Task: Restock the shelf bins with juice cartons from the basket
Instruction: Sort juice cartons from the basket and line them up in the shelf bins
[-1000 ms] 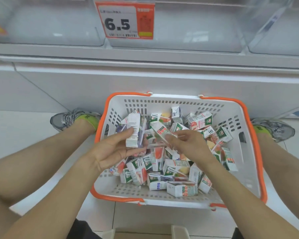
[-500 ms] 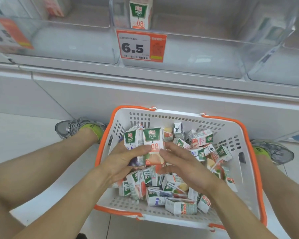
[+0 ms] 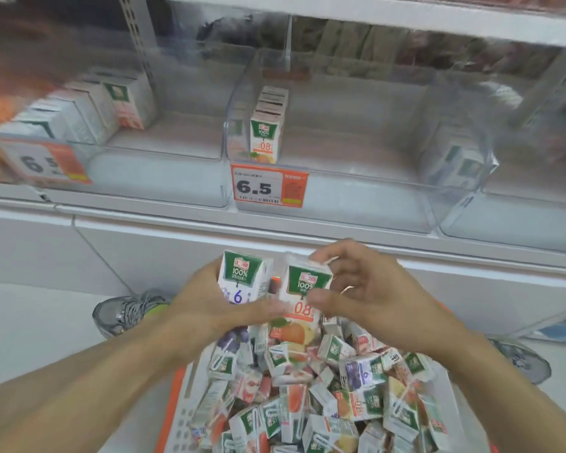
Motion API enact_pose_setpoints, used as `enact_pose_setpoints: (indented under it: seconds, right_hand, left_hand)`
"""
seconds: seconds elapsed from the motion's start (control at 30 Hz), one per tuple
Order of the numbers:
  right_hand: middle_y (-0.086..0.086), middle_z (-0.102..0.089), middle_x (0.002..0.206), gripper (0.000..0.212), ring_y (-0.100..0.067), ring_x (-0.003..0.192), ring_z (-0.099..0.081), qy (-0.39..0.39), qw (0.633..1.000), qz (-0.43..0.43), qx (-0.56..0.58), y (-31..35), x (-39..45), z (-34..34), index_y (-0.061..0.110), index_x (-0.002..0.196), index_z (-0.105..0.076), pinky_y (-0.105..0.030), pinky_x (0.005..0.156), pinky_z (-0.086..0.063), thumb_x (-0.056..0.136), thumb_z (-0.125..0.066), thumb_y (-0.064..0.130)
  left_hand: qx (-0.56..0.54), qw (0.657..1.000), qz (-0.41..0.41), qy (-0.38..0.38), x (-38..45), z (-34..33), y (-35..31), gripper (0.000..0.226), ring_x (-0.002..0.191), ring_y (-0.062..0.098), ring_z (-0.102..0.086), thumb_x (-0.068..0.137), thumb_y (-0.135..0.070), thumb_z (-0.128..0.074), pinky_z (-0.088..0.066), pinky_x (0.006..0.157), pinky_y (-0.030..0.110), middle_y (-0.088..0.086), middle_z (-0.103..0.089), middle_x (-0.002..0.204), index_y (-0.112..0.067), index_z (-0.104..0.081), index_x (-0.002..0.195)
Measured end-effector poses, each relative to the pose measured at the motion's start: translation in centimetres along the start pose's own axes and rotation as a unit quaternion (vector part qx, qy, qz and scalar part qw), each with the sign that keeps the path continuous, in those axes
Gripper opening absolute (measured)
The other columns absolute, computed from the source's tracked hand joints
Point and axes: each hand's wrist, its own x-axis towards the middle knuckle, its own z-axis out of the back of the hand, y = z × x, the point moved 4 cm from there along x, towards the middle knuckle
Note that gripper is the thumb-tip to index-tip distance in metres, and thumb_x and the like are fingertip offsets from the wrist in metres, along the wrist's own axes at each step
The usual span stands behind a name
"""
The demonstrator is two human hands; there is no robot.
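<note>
Your left hand [image 3: 206,305] holds one purple-label carton [image 3: 242,277] and your right hand [image 3: 360,289] pinches one orange-label carton [image 3: 303,294], both at frame centre above the basket [image 3: 174,403]. They look light, stiff and boxy, so grip the flat sides. One row of cartons stands in the middle bin [image 3: 356,178]; dozens remain in the basket.

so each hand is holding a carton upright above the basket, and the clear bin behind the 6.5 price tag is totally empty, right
Not quite: the head view shows the clear bin behind the 6.5 price tag holds a row of cartons. The left hand and right hand do each hold a carton upright above the basket.
</note>
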Motion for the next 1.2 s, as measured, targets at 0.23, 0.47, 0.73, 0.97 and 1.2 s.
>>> enact_pose_setpoints:
  seconds: [0.23, 0.47, 0.73, 0.97, 1.2]
  right_hand:
    - [0.002, -0.073, 0.09, 0.038, -0.015, 0.073, -0.071, -0.195, 0.97, 0.14, -0.049, 9.7, 5.7, 5.6, 0.027, 0.097, -0.058, -0.028, 0.068, -0.058, 0.075, -0.083, 0.008]
    - [0.006, -0.064, 0.095, 0.042, -0.005, 0.07, -0.058, -0.183, 0.937, 0.027, -0.296, 10.9, 17.1, 4.5, 0.022, 0.1, -0.061, -0.015, 0.047, -0.038, 0.069, -0.089, 0.02]
    - [-0.007, -0.064, 0.116, 0.058, -0.02, 0.092, -0.061, -0.164, 0.927, -0.013, -0.338, 7.5, 23.0, 2.3, 0.017, 0.118, -0.059, -0.027, 0.074, -0.048, 0.069, -0.09, 0.021]
    - [0.004, -0.067, 0.086, 0.021, -0.01, 0.07, -0.062, -0.161, 0.92, 0.165, -0.316, 9.7, 15.8, 5.4, 0.02, 0.104, -0.064, -0.03, 0.07, -0.053, 0.086, -0.072, 0.014]
    - [-0.015, -0.065, 0.109, 0.044, -0.034, 0.082, -0.068, -0.014, 0.994, 0.107, -0.015, 7.5, 5.2, 9.1, 0.014, 0.119, -0.063, -0.038, 0.067, -0.059, 0.08, -0.076, 0.0]
  left_hand:
    - [-0.055, 0.992, -0.092, -0.073, 2.4, 6.4, -8.5, 0.036, 0.053, 0.021, -0.065, 0.08, -0.037, -0.062, -0.056, 0.052, 0.024, 0.008, -0.074, 0.076, -0.011, -0.06, 0.105]
    - [-0.038, 0.985, -0.146, -0.09, 4.0, 8.9, -9.3, 0.057, 0.066, 0.037, -0.071, 0.072, -0.042, -0.07, -0.058, 0.069, 0.041, 0.013, -0.075, 0.09, -0.009, -0.055, 0.116]
    - [-0.074, 0.983, -0.146, -0.078, 5.2, 7.9, -10.0, 0.058, 0.065, 0.04, -0.07, 0.071, -0.04, -0.073, -0.058, 0.062, 0.038, 0.016, -0.075, 0.089, -0.007, -0.057, 0.116]
    - [-0.04, 0.982, -0.181, -0.042, 5.9, 3.7, -12.6, 0.057, 0.069, 0.029, -0.073, 0.068, -0.043, -0.072, -0.06, 0.068, 0.042, 0.01, -0.077, 0.089, -0.011, -0.058, 0.113]
    - [0.01, 0.978, -0.203, 0.045, 6.0, -3.4, -14.4, 0.037, 0.06, 0.039, -0.07, 0.08, -0.027, -0.071, -0.06, 0.054, 0.046, 0.014, -0.075, 0.088, -0.013, -0.056, 0.112]
